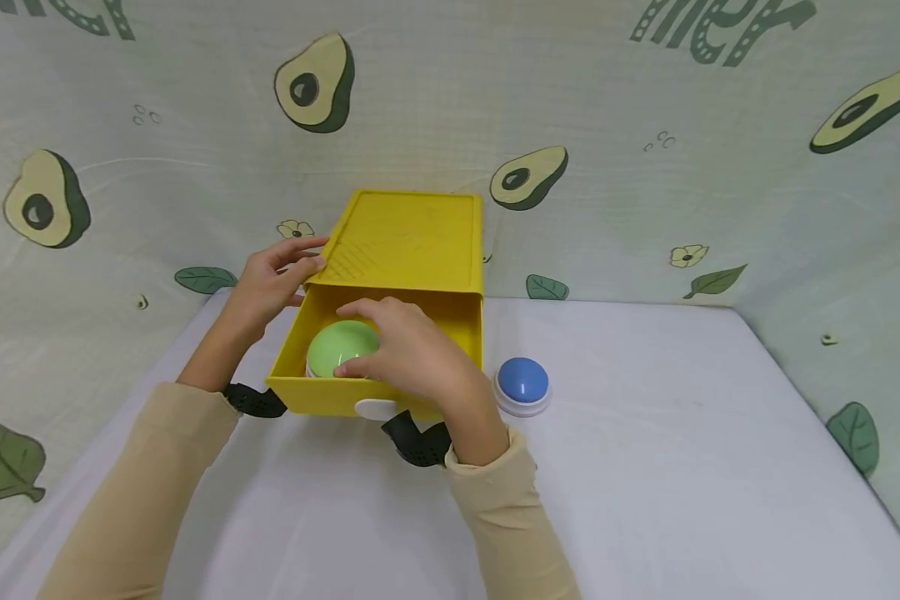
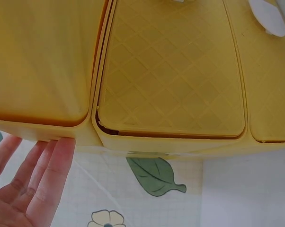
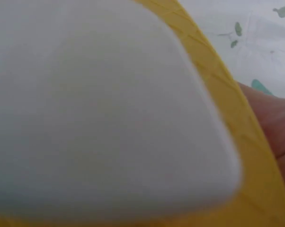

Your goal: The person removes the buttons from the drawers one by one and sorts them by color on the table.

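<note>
A yellow drawer cabinet stands on the table with its top drawer pulled out toward me. Inside that drawer, near its left front corner, sits a green domed push button with a pale base. My right hand reaches in over the drawer front, thumb at the dome's near side and fingers curved around its far side. Its palm covers the dome's right part. My left hand rests its fingertips on the cabinet's left side; in the left wrist view those extended fingers touch the yellow edge.
A blue domed push button on a white base stands right of the drawer. The drawer front bears a white knob, large and blurred in the right wrist view. Behind the white table hangs a cloth printed with avocados and leaves.
</note>
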Available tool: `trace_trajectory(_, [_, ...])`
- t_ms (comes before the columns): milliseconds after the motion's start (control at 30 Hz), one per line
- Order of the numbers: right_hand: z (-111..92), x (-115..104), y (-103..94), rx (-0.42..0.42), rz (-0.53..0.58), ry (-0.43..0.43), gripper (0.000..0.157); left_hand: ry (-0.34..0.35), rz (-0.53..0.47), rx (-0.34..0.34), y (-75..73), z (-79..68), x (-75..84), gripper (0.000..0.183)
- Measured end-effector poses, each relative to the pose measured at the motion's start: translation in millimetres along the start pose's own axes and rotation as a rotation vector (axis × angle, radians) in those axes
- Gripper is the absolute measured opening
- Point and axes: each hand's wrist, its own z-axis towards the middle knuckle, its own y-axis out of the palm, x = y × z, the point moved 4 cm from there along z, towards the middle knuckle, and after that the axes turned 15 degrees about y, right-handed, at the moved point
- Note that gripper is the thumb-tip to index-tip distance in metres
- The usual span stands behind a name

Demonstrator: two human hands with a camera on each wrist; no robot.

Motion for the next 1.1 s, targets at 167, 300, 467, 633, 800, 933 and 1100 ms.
trace_trajectory(167, [5, 2, 1.9, -0.018, -0.054, 0.04, 0.06, -0.003, -0.002, -0.003, 1.9, 1.6, 1.0, 0.051])
trace_trajectory(300, [9, 1, 3.8, -0.03, -0.106, 0.032, 0.056, 0.0, 0.004, -0.007, 2.7, 1.8, 0.4, 0.052])
trace_trajectory(467, [13, 0, 6.7, -0.061, -0.153, 0.003, 0.05, 0.007, 0.026, -0.011, 3.1, 1.1, -0.6, 0.052])
trace_trajectory(633, [15, -2, 8.7, -0.073, -0.181, -0.008, 0.05, 0.002, 0.038, -0.011, 2.8, 0.2, -0.1, 0.053])
trace_trajectory(800, [14, -3, 8.9, -0.056, -0.203, -0.013, 0.05, 0.004, 0.04, -0.009, 3.6, -0.7, 2.4, 0.052])
trace_trajectory(933, [12, -4, 9.4, -0.045, -0.222, -0.015, 0.051, 0.005, 0.041, -0.015, 3.7, -0.2, 2.4, 0.053])
trace_trajectory(1100, [11, -7, 11.0, -0.037, -0.247, -0.008, 0.05, 0.005, 0.048, -0.017, 1.4, -0.3, 1.3, 0.053])
